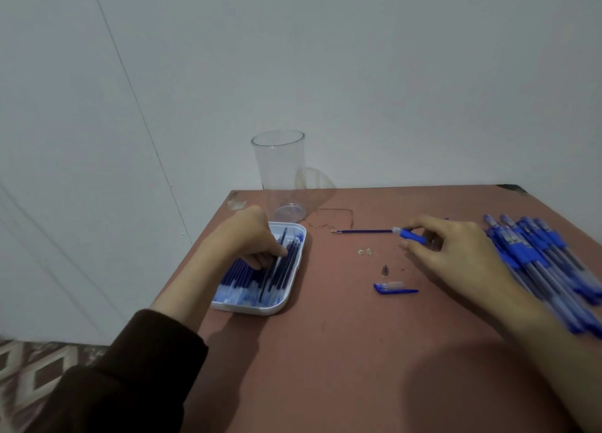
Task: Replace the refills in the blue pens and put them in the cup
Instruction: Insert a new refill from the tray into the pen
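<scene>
My left hand (pixel 254 242) reaches into a white tray (pixel 250 307) full of blue refills (pixel 286 269), its fingers curled around one of them. My right hand (pixel 452 246) grips a blue pen barrel (pixel 413 235) lying low over the table, with a refill (pixel 361 231) sticking out to the left. A small metal pen tip (pixel 385 270) and a blue cap (pixel 394 288) lie loose in front of it. The clear plastic cup (pixel 280 171) stands upright with nothing inside at the table's far edge, behind the tray.
A heap of blue pens (pixel 547 263) lies at the right edge of the reddish-brown table (pixel 325 351). Small crumbs (pixel 365 252) sit mid-table. A white wall rises behind, and patterned floor (pixel 39 377) shows at the lower left.
</scene>
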A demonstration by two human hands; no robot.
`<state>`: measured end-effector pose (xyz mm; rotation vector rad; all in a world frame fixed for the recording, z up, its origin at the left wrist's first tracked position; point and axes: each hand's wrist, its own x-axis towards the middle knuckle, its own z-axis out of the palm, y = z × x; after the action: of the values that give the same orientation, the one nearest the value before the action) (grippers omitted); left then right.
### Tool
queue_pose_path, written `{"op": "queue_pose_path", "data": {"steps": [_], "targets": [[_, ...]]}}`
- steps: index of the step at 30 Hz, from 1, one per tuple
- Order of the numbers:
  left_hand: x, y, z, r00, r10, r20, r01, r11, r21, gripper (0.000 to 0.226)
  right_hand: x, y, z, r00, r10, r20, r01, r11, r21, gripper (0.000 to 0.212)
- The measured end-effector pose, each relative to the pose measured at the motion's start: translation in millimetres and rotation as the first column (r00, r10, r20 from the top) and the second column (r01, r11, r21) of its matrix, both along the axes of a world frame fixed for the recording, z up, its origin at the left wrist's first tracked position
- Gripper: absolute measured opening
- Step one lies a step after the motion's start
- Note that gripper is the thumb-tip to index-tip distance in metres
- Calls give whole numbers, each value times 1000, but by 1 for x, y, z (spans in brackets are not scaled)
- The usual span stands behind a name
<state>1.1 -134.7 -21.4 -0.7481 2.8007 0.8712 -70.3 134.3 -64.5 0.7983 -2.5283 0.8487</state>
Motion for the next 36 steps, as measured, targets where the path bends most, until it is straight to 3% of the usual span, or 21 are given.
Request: {"op": "queue_pose_path", "data": {"steps": [3,6,10,14,22,32,36], "targets": [[6,1,16,958,41,-286,-7,993,117,18,-1,0,0,1000,1,2,-1,1000,-22,13],[5,29,22,786,201,-585,165,843,511,15,-1,-1,0,1000,16,-2,-16,997,-72,14],[-17,81,-5,695,475,-540,277,517,810,15,-2,-2,0,999,32,-19,-34,993,-113,15],[-32,100,-32,645,588,-488,333,359,872,3,-4,-1,0,999,24,-29,-26,996,-90,14],[-35,106,-40,665,577,-474,384,280,880,10,-3,-1,-1,998,59,-31,-60,997,-45,16],[-35,104,-41,667,564,-487,376,310,873,10,-2,-3,-1,997,64,-37,-65,997,-41,15],[-35,103,-41,678,566,-468,379,276,883,12,-2,-3,0,997,67,-33,-69,996,-57,16]]}}
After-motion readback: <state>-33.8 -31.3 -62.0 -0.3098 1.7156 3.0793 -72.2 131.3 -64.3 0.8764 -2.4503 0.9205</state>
